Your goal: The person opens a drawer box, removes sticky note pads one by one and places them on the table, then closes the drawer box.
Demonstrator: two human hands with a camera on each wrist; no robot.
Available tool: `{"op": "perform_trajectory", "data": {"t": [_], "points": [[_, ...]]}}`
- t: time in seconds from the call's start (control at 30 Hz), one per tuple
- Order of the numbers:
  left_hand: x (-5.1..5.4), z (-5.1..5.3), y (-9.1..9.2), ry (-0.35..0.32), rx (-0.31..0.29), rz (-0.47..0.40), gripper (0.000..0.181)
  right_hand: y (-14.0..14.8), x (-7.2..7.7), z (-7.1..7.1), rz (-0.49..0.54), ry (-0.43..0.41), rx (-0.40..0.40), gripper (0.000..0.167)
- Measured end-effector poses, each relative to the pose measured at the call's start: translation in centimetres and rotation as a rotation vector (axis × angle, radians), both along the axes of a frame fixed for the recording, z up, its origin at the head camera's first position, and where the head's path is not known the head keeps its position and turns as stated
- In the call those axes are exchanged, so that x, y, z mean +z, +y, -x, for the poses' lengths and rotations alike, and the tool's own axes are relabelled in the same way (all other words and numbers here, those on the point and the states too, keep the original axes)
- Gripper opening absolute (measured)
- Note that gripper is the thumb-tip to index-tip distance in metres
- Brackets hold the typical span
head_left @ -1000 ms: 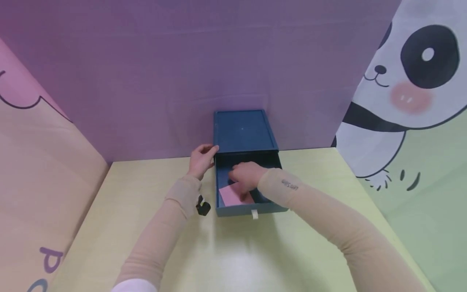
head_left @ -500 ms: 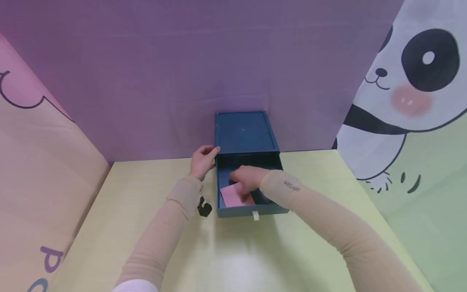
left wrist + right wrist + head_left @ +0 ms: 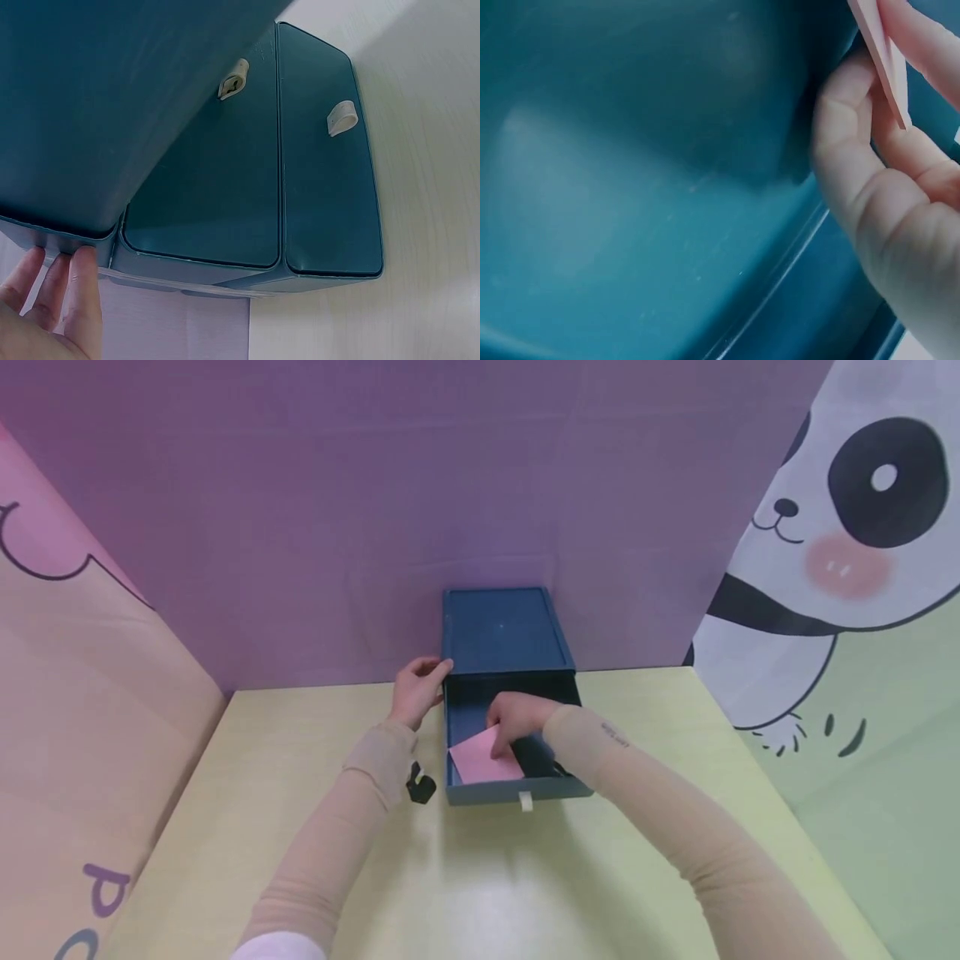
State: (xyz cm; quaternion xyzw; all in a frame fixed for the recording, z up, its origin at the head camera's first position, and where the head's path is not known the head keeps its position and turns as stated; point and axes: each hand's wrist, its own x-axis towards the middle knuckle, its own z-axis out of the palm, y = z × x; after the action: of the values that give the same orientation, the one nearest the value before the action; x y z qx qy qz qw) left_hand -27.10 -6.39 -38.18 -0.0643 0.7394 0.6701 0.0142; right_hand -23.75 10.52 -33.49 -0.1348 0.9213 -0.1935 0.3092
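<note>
Inside the pulled-out, rectangular blue drawer (image 3: 491,795), the right hand (image 3: 519,716) pinches a flat pink square (image 3: 476,762), which extends from the grip toward the drawer's front-left corner; the left hand (image 3: 414,695) touches the boxy blue cabinet (image 3: 506,631) with straight fingers.

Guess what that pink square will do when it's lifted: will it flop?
The pink square probably won't flop much: its edge looks straight and has some thickness in the right wrist view. It's likely light, since it looks thin for its width. It probably won't roll either, because it's flat with straight sides.
</note>
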Motion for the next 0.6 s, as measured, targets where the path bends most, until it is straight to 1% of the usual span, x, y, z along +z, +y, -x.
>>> {"op": "perform_trajectory", "data": {"t": [0.17, 0.33, 0.5, 0.6], "points": [[-0.1, 0.0, 0.0, -0.010, 0.003, 0.016, 0.041, 0.1, 0.0, 0.2, 0.042, -0.066, -0.124, 0.014], [-0.1, 0.1, -0.1, -0.011, 0.004, 0.011, 0.041, 0.4, -0.3, 0.6, 0.087, -0.101, -0.198, 0.012], [-0.1, 0.1, -0.1, -0.003, 0.002, 0.007, 0.041, 0.7, -0.4, 0.9, 0.158, -0.138, -0.309, 0.027], [-0.1, 0.0, -0.1, 0.000, 0.002, 0.005, 0.041, 0.8, -0.5, 1.0, 0.199, -0.169, -0.344, 0.028]]}}
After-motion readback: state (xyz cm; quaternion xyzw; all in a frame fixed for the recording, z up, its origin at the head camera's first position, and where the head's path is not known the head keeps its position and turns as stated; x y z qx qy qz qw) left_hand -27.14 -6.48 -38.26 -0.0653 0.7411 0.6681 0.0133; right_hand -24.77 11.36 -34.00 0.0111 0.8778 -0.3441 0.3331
